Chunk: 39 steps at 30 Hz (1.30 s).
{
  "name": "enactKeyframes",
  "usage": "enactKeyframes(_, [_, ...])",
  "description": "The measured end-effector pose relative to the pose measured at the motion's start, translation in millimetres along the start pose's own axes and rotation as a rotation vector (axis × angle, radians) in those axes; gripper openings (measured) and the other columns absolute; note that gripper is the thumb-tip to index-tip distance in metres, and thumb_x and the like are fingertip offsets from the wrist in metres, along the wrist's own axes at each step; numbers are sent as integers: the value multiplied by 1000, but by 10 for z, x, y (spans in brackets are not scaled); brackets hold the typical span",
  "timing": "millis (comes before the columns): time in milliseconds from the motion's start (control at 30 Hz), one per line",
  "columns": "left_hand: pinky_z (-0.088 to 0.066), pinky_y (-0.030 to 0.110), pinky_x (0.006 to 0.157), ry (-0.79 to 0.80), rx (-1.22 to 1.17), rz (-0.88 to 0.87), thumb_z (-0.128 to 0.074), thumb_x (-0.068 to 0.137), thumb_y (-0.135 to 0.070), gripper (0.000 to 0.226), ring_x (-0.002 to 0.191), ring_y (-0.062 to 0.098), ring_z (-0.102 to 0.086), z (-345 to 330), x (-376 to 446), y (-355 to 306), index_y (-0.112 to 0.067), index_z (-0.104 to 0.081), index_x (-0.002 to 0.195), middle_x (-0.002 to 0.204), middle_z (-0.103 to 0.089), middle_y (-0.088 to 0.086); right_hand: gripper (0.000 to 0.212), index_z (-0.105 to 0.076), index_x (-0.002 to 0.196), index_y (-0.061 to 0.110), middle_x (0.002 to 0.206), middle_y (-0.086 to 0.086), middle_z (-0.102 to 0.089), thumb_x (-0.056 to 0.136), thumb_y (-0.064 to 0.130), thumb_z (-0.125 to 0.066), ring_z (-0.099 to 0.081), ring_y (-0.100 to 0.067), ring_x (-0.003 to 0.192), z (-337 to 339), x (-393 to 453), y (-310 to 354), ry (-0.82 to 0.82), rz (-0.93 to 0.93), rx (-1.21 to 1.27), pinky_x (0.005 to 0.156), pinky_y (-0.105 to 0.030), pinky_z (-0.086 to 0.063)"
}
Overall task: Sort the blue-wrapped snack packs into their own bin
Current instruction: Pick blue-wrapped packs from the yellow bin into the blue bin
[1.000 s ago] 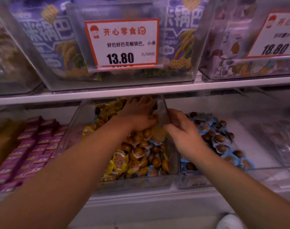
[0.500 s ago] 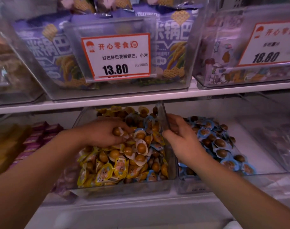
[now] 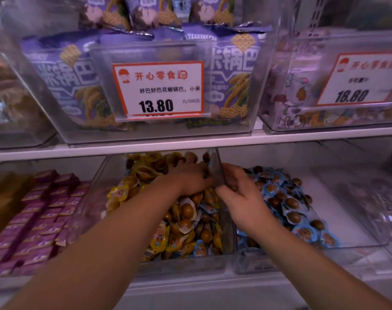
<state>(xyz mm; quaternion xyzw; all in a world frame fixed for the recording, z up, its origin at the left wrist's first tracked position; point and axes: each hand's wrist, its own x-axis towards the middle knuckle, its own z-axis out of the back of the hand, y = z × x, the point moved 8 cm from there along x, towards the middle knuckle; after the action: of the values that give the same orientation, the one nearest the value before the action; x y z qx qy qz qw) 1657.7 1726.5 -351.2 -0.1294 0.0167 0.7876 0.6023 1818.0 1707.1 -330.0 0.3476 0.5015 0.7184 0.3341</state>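
You're seeing two hands [image 3: 190, 177], two price cards [image 3: 159, 90], three purple bags [image 3: 63, 81]; blue-wrapped packs [image 3: 289, 202] too many for counting.

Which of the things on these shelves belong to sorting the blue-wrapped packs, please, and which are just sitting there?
Belongs to the job:
blue-wrapped packs
stray blue pack among the yellow-wrapped packs
clear divider
left hand
right hand

Just there:
purple bags
13.80 price card
18.80 price card
pink packets
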Motion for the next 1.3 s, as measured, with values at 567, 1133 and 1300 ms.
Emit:
enactKeyframes(567, [-47,28,63,-293,-486,-67,-77,83,-35,14,63,1,-63,578,-683,492,-25,-68,77,74,-71,-4,27,-52,100,54,122,4,-61,75,46,-59,-58,-11,112,16,-66,192,23,25,-57,100,-40,-49])
enactKeyframes(1133, [-51,28,62,-491,-1993,148,-59,91,-4,9,66,17,-59,79,-1732,869,2,-58,98,78,-61,16,32,-65,120,23,123,-11,-63,93,34,-52,-61,-31,111,-1076,299,366,461,87,-1026,91,-37,-53])
enactKeyframes(1300, [-49,20,50,-447,-2066,94,-64,87,-1,8,67,16,-70,122,-1818,893,3,-60,93,82,-69,16,26,-71,113,25,114,-8,-69,91,30,-60,-65,-26,105,-920,360,414,327,134,-1013,85,-29,-51])
